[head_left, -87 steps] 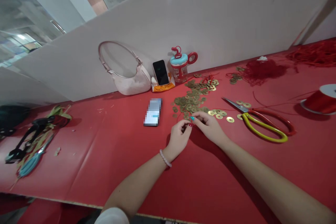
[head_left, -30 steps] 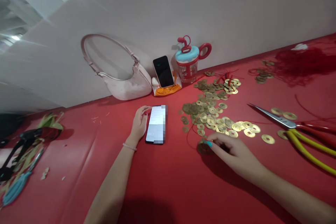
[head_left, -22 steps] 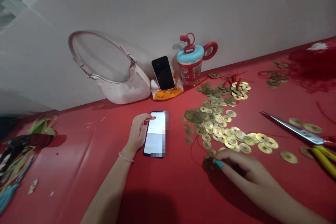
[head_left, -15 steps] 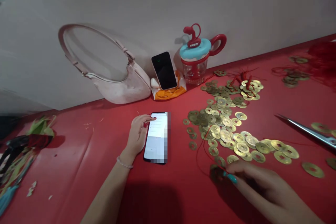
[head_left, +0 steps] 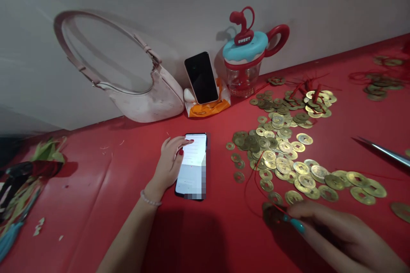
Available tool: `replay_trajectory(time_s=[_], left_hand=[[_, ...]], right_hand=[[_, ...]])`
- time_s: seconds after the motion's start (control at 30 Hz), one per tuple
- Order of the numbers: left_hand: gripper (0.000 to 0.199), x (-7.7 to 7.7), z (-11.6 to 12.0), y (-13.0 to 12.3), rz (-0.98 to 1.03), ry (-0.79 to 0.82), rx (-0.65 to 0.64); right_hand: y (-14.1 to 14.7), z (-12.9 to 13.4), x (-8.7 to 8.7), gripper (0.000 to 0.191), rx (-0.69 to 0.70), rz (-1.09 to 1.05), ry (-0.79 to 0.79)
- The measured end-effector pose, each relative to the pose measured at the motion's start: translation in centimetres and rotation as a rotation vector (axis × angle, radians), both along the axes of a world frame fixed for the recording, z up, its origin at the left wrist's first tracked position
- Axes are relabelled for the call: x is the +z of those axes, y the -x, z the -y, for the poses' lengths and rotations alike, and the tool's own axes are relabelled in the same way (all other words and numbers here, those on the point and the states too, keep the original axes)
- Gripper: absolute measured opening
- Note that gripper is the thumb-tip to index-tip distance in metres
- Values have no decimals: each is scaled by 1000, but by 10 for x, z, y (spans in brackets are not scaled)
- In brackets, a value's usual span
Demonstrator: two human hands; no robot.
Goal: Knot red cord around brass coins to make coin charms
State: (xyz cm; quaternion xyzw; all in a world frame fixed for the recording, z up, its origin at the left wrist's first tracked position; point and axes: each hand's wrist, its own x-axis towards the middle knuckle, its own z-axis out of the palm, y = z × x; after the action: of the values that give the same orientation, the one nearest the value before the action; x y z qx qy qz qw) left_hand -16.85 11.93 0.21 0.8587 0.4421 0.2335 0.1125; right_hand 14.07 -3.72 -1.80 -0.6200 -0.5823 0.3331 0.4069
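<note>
My left hand [head_left: 168, 163], a beaded bracelet at its wrist, rests over the left edge of a lit phone [head_left: 192, 166]. Its index finger reaches onto the upper screen, the thumb is apart, and nothing is held. At the lower right, my right hand [head_left: 323, 222] pinches a thin red cord [head_left: 278, 208] between thumb and finger. Dark coins [head_left: 270, 213] hang or lie at those fingertips, partly shadowed and blurred. Just beyond that hand spreads a pile of brass coins [head_left: 283, 165] with square holes, on the red tabletop [head_left: 128, 230].
Along the wall stand a pale handbag [head_left: 144, 104], a dark-screened phone [head_left: 202, 77] leaning on an orange and white packet [head_left: 205, 111], and a lidded cup [head_left: 244, 74]. Pointed metal scissors or tweezers [head_left: 384, 151] lie at right. Cord-tied coins [head_left: 320, 102] lie behind the pile; a tasselled bundle [head_left: 28, 175] is at left.
The view has shifted a little, so the coins, the cup and my right hand appear further right. My left hand stays at the lit phone, and my right hand keeps its pinch.
</note>
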Motion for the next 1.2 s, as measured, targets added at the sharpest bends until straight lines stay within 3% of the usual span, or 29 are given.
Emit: replay_trajectory(time_s=[0.17, 0.33, 0.5, 0.7, 0.9, 1.07, 1.2], left_hand=[[35, 5, 6, 0, 72, -18, -68], [52, 13, 13, 1, 28, -8, -228], [51, 13, 15, 2, -79, 24, -313], [53, 13, 15, 3, -107, 43, -290], [65, 15, 16, -1, 5, 33, -197], [65, 10, 14, -1, 80, -61, -149], [61, 11, 20, 0, 117, -253, -129]], right_hand=[[0, -9, 12, 16, 169, -37, 9], [1, -10, 16, 21, 195, -62, 60], [1, -9, 17, 17, 155, -64, 32], [1, -9, 17, 17, 168, -51, 38], [3, -12, 20, 19, 155, -46, 40], [5, -14, 21, 22, 209, -79, 83], [6, -16, 22, 22, 222, -107, 84]])
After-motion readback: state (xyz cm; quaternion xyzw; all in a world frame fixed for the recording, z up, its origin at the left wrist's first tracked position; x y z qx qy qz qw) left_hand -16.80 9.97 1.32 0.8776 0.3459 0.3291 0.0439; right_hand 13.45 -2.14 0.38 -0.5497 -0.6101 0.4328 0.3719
